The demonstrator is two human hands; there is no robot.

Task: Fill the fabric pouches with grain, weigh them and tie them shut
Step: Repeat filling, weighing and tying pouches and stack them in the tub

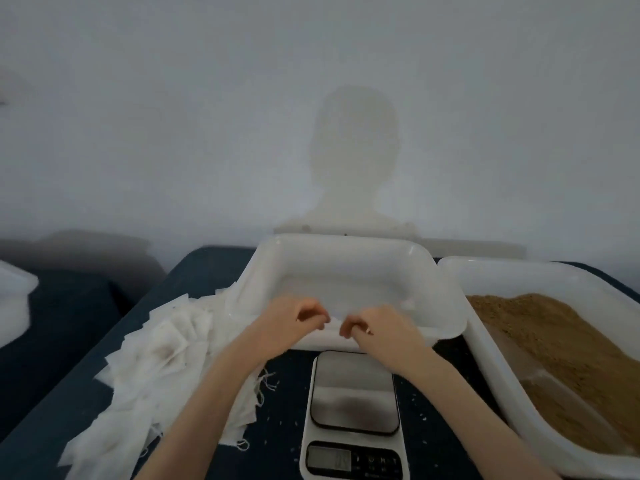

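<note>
Both hands, left hand (pixel 294 320) and right hand (pixel 374 329), pinch something small mid-frame, likely pouch strings. Empty pouches (pixel 156 368) lower left, grain (pixel 571 358) right, scale (pixel 353 393) bare. Most work left.

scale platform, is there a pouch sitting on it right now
No, the steel platform of the scale is bare; both hands, left hand and right hand, are up over the near rim of the empty white tray.

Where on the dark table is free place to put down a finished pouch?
Bare strips flank the scale: one between it and the pile of empty pouches, one between it and the grain tray. The far left corner beside the empty tray is bare too. The left side is crowded with pouches.
</note>
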